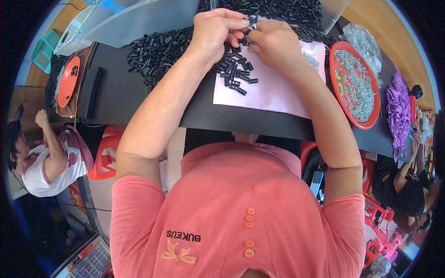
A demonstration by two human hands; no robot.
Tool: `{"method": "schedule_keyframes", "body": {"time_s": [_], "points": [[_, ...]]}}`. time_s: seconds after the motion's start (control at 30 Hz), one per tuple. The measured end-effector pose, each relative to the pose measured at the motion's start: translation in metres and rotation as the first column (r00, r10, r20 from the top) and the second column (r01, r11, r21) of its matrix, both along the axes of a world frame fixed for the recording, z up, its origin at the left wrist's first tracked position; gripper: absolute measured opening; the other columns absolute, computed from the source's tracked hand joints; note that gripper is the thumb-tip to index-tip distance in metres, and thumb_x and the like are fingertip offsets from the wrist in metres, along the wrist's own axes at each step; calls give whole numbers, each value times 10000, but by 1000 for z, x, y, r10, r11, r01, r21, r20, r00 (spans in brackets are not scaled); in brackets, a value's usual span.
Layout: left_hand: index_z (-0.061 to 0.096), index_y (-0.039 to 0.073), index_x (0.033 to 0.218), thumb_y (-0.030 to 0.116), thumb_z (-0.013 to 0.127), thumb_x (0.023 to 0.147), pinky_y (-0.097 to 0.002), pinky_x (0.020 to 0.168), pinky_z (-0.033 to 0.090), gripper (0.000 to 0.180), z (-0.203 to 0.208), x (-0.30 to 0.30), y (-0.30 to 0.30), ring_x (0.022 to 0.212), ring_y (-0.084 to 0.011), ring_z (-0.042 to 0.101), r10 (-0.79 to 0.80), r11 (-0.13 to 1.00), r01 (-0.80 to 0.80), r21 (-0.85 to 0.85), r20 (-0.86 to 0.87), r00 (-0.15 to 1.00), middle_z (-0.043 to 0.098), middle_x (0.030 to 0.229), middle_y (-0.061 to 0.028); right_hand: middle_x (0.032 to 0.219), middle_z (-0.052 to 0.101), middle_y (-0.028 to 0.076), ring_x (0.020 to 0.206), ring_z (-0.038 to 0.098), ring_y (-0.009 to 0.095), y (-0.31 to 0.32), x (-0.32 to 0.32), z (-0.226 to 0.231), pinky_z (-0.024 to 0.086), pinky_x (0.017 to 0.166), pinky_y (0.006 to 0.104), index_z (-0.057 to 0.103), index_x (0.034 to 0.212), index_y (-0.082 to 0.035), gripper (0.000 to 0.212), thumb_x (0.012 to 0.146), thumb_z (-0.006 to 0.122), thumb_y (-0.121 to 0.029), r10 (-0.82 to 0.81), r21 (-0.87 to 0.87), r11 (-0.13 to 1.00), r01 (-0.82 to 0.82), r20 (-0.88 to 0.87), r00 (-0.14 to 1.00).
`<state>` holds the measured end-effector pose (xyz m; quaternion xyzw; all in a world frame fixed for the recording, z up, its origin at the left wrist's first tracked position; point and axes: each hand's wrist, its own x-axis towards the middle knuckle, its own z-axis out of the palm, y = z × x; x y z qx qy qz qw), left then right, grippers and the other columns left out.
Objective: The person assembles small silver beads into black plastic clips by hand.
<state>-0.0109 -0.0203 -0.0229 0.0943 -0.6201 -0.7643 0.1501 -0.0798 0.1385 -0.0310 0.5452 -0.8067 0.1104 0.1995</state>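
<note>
Close together over the pale pink cloth [259, 95], at the far side of the table, my two hands work at small black plastic pieces. My left hand [211, 34] is closed, thumb and forefinger pinched at a small black plastic cylinder [253, 19]. Opposite it, my right hand [278, 45] is closed too, its fingertips curled in by the same spot. What the right fingers grip is hidden. Below the hands lies a loose group of black plastic cylinders [238, 74]. By my right wrist a small heap of shiny metal bits [311, 61] rests on the cloth.
A large heap of black pieces [157, 55] spreads behind my left forearm, near a clear plastic bin [139, 28]. On the right are a red tray [334, 88] of small metal parts, a clear bag [364, 41] and purple strips [398, 111]. Other people sit left and right.
</note>
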Motion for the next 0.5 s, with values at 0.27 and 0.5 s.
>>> {"method": "schedule_keyframes", "body": {"time_s": [0.27, 0.5], "points": [[639, -49, 926, 19, 656, 807, -233, 494, 458, 138, 3, 1, -1, 601, -134, 588, 20, 1000, -20, -1, 4, 1000, 652, 772, -110, 864, 623, 39, 869, 614, 228, -9, 5, -10, 462, 752, 400, 678, 864, -106, 143, 732, 629, -129, 72, -9, 997, -74, -109, 991], [636, -52, 926, 13, 652, 807, -238, 496, 454, 136, 3, 1, -1, 600, -139, 586, 30, 1000, -30, -5, 34, 999, 650, 768, -112, 823, 623, 54, 830, 618, 239, -7, -3, -8, 466, 751, 398, 655, 799, -91, 86, 726, 632, -129, -27, -56, 998, 29, 42, 999]]}}
